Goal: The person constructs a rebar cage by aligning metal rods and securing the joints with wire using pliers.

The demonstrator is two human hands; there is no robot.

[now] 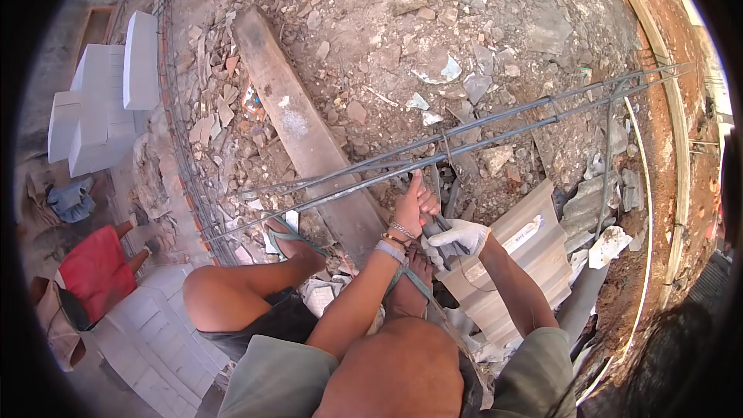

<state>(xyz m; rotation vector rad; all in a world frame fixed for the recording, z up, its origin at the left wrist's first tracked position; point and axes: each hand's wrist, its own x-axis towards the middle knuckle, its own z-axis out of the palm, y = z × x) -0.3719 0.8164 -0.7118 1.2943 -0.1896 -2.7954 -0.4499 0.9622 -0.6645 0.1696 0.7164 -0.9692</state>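
Long steel bars (495, 138), task's thing, run slantwise across the view over rubble (371, 46), lower at L, higher at R. They're thin, dark grey, ribbed-looking w/ a dull sheen; two main lines lie near-parallel thru the middle, narrowing twd L. Darker bands show on them R of centre, & a thin crosspiece hangs btwn/below near the hands. L end passes over a worn brown plank (302, 124).

L hand (414, 205), bare w/ bracelets, is just below the bars: most fingers curled in, one pointing up at the lower bar; can't tell if it touches or grips. R hand (460, 238), white glove, is just beside it: thumb out twd L hand, fingers partly bent near dark grey pieces; hold & exact opening unclear.

Corrugated sheet (511, 263) lies below R. Pale blocks (101, 108) stacked far L, w/ another person in red (97, 275) below them.
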